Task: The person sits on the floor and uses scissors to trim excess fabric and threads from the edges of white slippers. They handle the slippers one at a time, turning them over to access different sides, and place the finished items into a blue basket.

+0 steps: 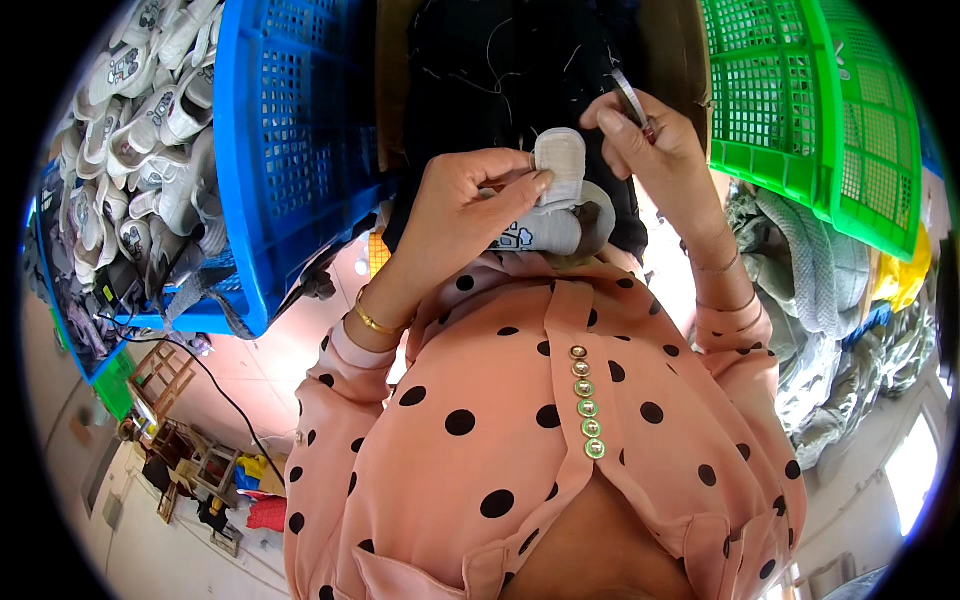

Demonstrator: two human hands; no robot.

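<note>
Left hand (462,205) closed on small soft grey fabric baby shoe (556,205), held at chest height before black cloth. Judged light, limp, easily crushed; best pinched at sole edge. Right hand (650,150) gripping slim metal snips (632,103).

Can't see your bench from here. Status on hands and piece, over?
Left hand grips small grey shoe, thumb on its strap. Right hand holds metal snips just above. Nothing between them; blue crate left.

Shoe workshop: crates (300,150) w/ white shoe uppers (150,110)
</note>
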